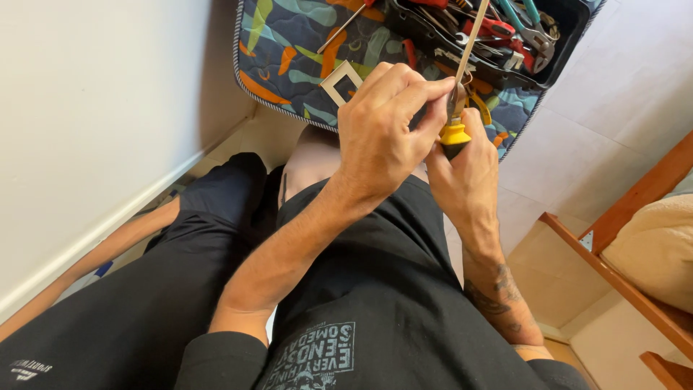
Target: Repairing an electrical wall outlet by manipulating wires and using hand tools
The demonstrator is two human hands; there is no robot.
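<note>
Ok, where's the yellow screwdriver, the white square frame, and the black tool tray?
yellow screwdriver (455, 135), head view, on its yellow collar.
white square frame (333, 81), head view, on its left edge.
black tool tray (570, 29), head view, on its right wall.

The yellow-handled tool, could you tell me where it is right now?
In the head view, the yellow-handled tool sits centre-right, held in the right hand, with the left hand pinching its upper part, just below the black tool tray.

A screwdriver (457, 108) with a yellow-and-black handle stands nearly upright in front of the lap; only the handle's yellow collar and black top show; its pale shaft slants up over the tool tray, and its tip is out of view.
</note>
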